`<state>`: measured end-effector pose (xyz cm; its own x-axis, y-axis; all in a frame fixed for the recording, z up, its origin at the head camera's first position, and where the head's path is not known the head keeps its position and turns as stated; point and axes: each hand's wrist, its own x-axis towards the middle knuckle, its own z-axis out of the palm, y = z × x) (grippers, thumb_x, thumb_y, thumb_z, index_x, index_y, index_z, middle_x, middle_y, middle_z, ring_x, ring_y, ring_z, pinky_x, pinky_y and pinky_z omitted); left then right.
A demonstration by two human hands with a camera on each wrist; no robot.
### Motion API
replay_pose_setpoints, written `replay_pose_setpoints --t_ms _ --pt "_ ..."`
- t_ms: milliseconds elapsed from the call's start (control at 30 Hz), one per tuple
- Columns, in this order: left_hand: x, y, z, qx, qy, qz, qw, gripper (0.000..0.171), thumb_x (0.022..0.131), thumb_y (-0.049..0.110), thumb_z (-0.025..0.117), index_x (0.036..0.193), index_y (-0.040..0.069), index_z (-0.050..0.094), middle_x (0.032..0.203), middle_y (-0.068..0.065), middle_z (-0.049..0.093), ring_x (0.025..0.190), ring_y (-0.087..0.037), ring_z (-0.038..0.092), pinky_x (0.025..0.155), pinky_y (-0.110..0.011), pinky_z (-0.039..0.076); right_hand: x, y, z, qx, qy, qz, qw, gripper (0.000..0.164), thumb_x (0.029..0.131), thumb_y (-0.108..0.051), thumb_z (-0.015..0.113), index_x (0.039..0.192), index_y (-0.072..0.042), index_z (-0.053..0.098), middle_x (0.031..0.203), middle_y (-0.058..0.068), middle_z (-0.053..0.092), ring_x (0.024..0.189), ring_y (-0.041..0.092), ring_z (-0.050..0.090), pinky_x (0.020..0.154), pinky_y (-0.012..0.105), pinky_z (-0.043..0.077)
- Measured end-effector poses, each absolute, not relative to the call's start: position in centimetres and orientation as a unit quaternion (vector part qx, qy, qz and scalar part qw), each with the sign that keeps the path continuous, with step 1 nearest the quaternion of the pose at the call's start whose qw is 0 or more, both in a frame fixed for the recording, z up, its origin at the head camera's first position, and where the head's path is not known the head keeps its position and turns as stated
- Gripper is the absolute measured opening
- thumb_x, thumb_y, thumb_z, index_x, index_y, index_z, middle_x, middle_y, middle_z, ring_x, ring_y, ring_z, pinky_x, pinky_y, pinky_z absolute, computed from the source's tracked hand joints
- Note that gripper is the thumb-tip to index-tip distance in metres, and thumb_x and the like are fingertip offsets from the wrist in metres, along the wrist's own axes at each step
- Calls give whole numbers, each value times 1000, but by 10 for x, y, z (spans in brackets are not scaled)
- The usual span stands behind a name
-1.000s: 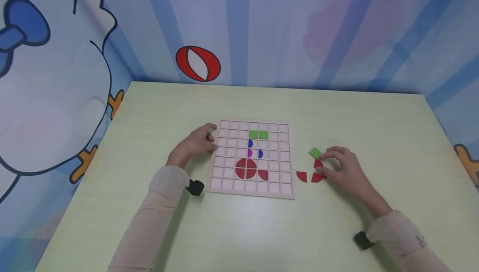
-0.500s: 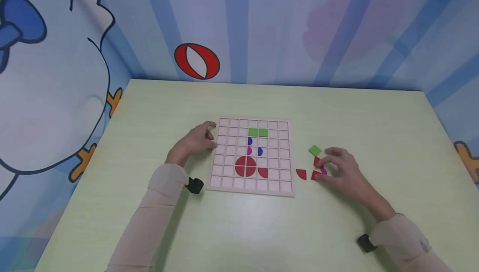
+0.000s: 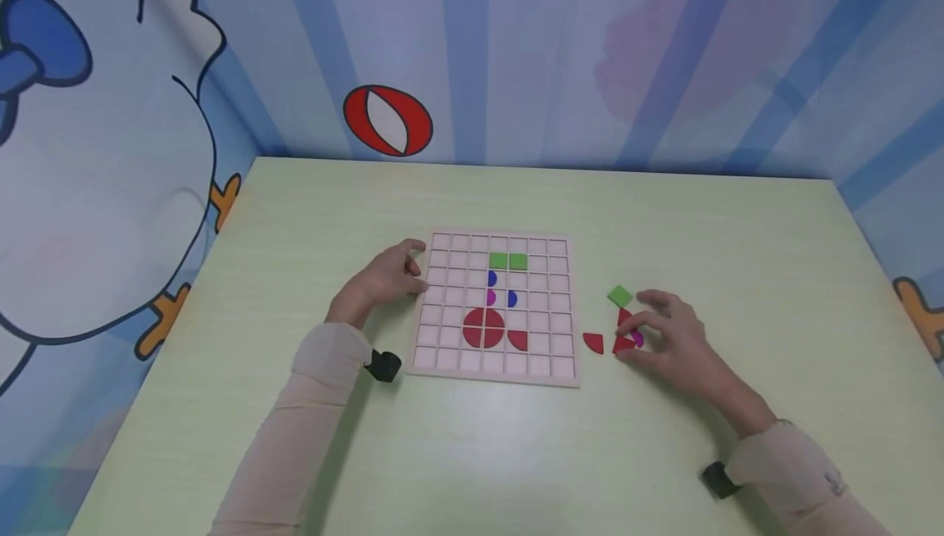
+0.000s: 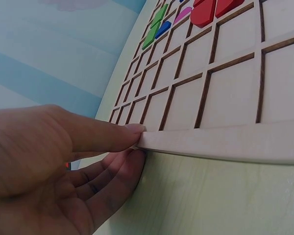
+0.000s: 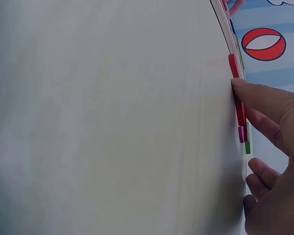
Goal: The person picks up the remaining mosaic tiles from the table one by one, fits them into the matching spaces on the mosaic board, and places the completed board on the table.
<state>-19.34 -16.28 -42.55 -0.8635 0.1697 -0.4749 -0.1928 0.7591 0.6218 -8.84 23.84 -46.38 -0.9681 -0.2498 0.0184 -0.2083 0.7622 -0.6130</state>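
Note:
A pale grid board (image 3: pixel 546 368) lies on the table with small coloured tiles in it. My left hand (image 3: pixel 379 278) holds its left edge, the thumb (image 4: pixel 130 129) on the rim and the other fingers curled close to its side. Right of the board, my right hand (image 3: pixel 678 343) pinches a red quarter-circle tile (image 3: pixel 623 343) between thumb and index finger, low at the tabletop. Close to these fingers lie a purple half-circle tile (image 3: pixel 638 340), another red tile (image 3: pixel 624 316) and a green square tile (image 3: pixel 620 296). A loose red quarter circle (image 3: pixel 593 343) lies nearer the board.
In the board are two green squares (image 3: pixel 498 261), two blue half circles (image 3: pixel 512 298), a magenta half circle (image 3: pixel 491 297), a full circle of red quarters (image 3: pixel 473 339) and one more red quarter (image 3: pixel 519 340). A cartoon-printed wall (image 3: pixel 546 69) stands behind the table (image 3: pixel 472 454).
My right thumb and index finger have shifted slightly left over the red quarter circle, and the purple half circle has come into sight. My left hand stays at the board's edge.

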Motion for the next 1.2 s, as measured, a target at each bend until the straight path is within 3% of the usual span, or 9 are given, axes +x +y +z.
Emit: replay_pose_setpoints --t_ms 700,1200 --pt "-195 -163 -428 -11 900 347 264 64 91 13 63 146 15 32 112 -9 50 99 -24 47 80 -32 39 -90 238 -459 -113 940 -319 36 22 75 -20 80 94 -20 69 140 19 38 131 42 26 97 68 25" --pt "-195 -164 -428 -11 899 350 265 64 90 13 64 146 15 32 111 -9 50 98 -24 47 79 -32 39 -99 230 -442 -150 938 -313 -15 26 70 -12 83 92 -17 68 137 19 41 126 42 31 95 67 24"
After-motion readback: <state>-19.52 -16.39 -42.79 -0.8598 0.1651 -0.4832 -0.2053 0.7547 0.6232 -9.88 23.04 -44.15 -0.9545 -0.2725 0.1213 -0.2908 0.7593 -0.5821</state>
